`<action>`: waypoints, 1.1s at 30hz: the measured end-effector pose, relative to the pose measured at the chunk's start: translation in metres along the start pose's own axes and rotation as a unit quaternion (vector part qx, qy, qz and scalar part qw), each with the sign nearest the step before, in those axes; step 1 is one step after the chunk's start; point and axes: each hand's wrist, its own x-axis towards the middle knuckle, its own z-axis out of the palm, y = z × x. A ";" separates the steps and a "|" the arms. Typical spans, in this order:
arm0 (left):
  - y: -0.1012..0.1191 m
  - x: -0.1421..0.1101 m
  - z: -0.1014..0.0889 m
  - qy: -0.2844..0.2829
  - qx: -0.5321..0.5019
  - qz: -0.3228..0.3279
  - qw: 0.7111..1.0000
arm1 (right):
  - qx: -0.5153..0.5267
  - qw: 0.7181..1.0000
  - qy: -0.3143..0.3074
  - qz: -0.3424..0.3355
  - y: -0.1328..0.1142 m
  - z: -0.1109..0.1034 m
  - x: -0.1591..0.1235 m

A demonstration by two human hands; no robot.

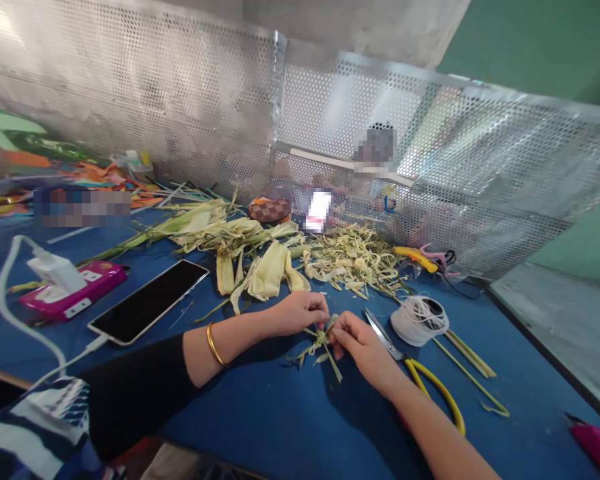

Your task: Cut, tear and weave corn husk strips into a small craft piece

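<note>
Between my two hands is a small knotted figure of pale green corn husk strips (321,341), its loose ends spreading downward over the blue table. My left hand (300,313), with a gold bangle on the wrist, pinches it from the left. From the right, my right hand (356,340) grips its upper side with bent fingers. Scissors with yellow handles (433,387) lie just right of my right hand, the forearm partly in front of them. A spool of white cord (420,320) stands behind the scissors. Corn husks (270,270) lie beyond my left hand.
A heap of shredded husk strips (357,257) lies toward the perforated metal screen (220,107). At left are a phone (150,300) on a charging cable and a purple power strip (75,293). Green stalks (473,357) lie right of the spool. A checkered pouch (270,211) sits behind the husks.
</note>
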 end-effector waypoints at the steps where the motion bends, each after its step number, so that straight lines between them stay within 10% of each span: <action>1: 0.000 0.000 0.000 0.019 -0.003 0.003 1.000 | 0.023 1.000 0.009 0.013 0.001 0.001 0.001; 9: 0.007 0.007 0.007 0.111 0.004 0.050 0.993 | 0.160 0.986 0.017 0.049 -0.004 0.006 0.003; 15: 0.030 0.004 -0.001 0.288 -0.124 -0.061 0.948 | 0.284 0.945 0.157 0.027 -0.012 -0.007 0.005; 23: 0.047 0.004 -0.009 -0.016 -0.252 -0.213 0.944 | 0.203 0.953 0.219 -0.055 -0.019 -0.008 0.014; 33: 0.026 0.010 0.001 0.093 -0.299 -0.177 0.933 | 0.238 0.943 0.227 -0.044 -0.012 0.008 0.036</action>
